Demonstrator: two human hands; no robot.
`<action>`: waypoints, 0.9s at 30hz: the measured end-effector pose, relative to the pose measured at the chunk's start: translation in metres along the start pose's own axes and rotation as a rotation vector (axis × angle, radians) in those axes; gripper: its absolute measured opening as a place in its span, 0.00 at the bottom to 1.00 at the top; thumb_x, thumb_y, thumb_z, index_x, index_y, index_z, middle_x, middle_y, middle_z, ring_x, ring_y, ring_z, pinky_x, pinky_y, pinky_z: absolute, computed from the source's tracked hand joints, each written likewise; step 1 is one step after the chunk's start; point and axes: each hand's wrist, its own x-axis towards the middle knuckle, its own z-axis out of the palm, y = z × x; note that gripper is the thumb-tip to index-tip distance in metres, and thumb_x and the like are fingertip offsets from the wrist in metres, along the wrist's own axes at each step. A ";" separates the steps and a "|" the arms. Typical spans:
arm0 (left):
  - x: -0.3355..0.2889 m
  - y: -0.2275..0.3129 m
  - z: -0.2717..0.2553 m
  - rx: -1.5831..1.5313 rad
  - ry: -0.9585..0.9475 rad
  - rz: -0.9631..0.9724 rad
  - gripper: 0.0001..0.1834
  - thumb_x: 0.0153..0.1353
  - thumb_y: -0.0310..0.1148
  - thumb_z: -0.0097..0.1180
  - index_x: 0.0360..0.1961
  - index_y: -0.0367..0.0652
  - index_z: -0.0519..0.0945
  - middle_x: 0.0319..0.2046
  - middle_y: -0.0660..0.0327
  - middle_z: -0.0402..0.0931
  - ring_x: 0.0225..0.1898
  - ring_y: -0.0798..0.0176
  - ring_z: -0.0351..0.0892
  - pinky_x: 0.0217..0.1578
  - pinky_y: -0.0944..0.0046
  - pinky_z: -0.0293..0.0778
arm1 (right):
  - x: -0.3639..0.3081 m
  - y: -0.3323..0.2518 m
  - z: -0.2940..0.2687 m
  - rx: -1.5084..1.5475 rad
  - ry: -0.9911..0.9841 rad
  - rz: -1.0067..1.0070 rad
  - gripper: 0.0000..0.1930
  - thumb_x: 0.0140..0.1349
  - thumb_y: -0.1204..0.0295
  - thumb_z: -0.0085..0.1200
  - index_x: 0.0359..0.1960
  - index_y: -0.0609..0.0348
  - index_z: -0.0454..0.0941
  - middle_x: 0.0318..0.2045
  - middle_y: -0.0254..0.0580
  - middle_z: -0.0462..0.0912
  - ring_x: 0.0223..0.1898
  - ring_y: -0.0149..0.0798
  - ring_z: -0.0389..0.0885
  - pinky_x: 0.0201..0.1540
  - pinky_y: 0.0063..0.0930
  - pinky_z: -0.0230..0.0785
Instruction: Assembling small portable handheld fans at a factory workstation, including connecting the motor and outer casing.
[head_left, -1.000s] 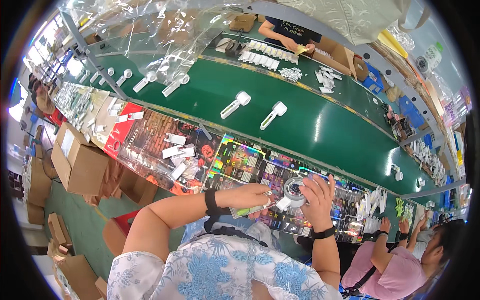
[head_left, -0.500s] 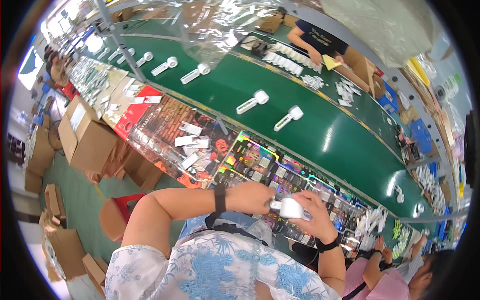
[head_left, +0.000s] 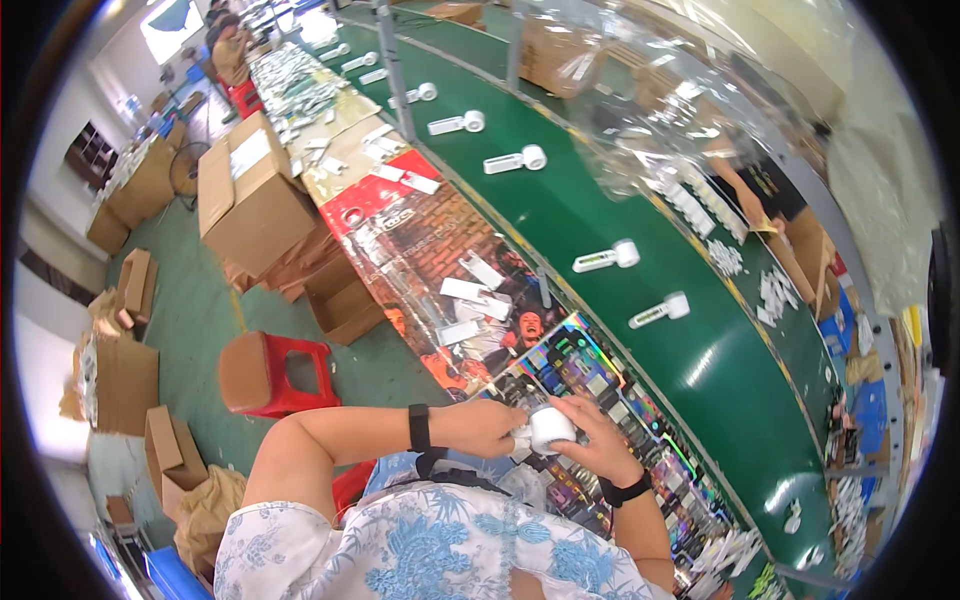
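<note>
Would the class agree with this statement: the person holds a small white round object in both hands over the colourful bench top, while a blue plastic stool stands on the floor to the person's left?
Not quite. The stool is red, not blue, as the head view shows. The rest holds: the left hand and right hand together hold the small white round object over the colourful bench top, and the stool stands on the floor to the person's left.

Your left hand (head_left: pixel 487 427) and right hand (head_left: pixel 592 440) meet around a small white round part (head_left: pixel 551 425) over the poster-covered bench (head_left: pixel 440 250); white handled pieces (head_left: pixel 660 311) ride the green conveyor belt (head_left: pixel 600 210) beyond; a red stool (head_left: pixel 272 372) stands at your left.
</note>
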 end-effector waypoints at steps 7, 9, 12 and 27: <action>-0.046 -0.041 -0.019 -1.158 0.325 -0.299 0.13 0.61 0.36 0.47 0.40 0.37 0.73 0.28 0.54 0.77 0.28 0.59 0.79 0.25 0.63 0.75 | 0.125 0.054 0.049 1.061 0.041 0.221 0.26 0.59 0.60 0.51 0.56 0.62 0.66 0.46 0.40 0.75 0.47 0.38 0.74 0.48 0.31 0.67; -0.052 -0.045 -0.038 -1.392 0.510 -0.267 0.12 0.63 0.33 0.45 0.42 0.36 0.74 0.34 0.54 0.78 0.32 0.61 0.80 0.31 0.63 0.77 | 0.177 0.091 0.075 0.471 0.078 0.442 0.25 0.61 0.61 0.44 0.58 0.59 0.62 0.36 0.46 0.80 0.39 0.46 0.79 0.41 0.37 0.70; -0.052 -0.061 -0.038 -1.619 0.670 -0.185 0.14 0.63 0.33 0.45 0.44 0.34 0.73 0.36 0.54 0.78 0.34 0.60 0.80 0.37 0.61 0.76 | 0.217 0.131 0.139 -0.294 0.133 0.292 0.22 0.57 0.62 0.44 0.54 0.53 0.65 0.31 0.62 0.78 0.35 0.60 0.77 0.37 0.52 0.67; -0.041 -0.080 -0.047 -1.358 0.806 -0.147 0.16 0.59 0.30 0.53 0.47 0.36 0.74 0.44 0.60 0.75 0.42 0.66 0.76 0.41 0.65 0.75 | 0.082 0.136 0.085 -0.352 0.643 0.248 0.16 0.47 0.81 0.43 0.40 0.59 0.71 0.37 0.52 0.74 0.42 0.54 0.72 0.44 0.42 0.64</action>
